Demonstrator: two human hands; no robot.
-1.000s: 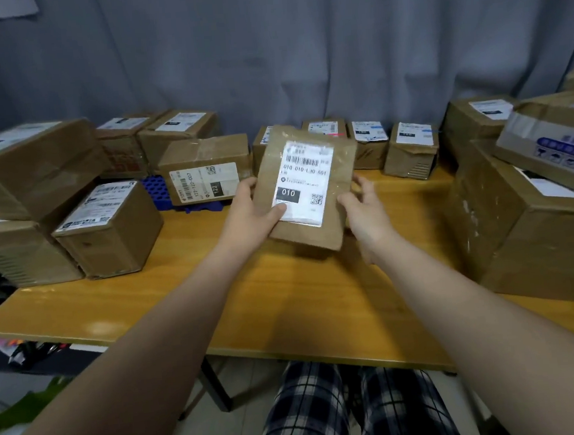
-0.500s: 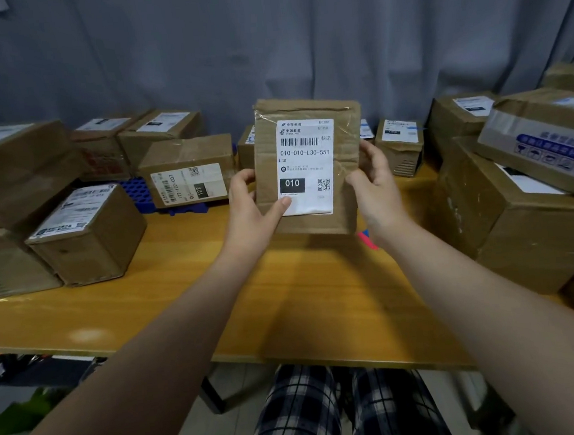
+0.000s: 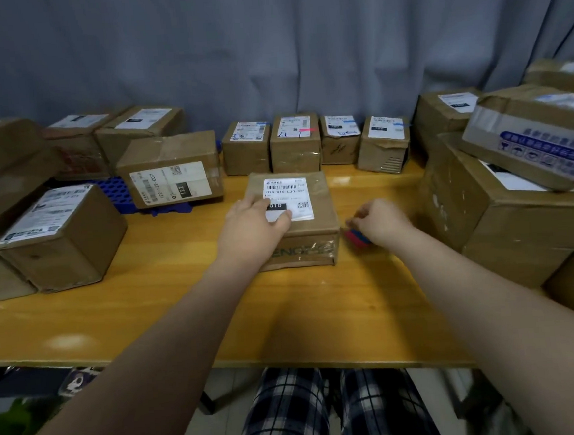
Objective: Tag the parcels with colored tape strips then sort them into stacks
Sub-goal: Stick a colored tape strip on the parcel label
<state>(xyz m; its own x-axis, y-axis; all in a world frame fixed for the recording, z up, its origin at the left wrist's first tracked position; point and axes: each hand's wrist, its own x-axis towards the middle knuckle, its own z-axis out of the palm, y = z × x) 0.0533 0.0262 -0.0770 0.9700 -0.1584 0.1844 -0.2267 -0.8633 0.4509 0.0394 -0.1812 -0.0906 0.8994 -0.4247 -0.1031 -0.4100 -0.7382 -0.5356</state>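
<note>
A brown parcel with a white label reading 010 lies flat on the wooden table in the middle. My left hand rests on its top, fingers lying over the label's lower left. Just right of the parcel sits a small stack of red and blue tape strips. My right hand is over that stack with curled fingers touching it; whether it pinches a strip is hidden.
Four small parcels line the back edge, some with coloured strips on their labels. Larger boxes crowd the left, with a blue tray behind. Big cartons are stacked on the right. A grey curtain hangs behind.
The parcel, held upright in both hands before, now lies flat on the table. My right hand has let go and moved right to the tape strips; the left stays on top.
</note>
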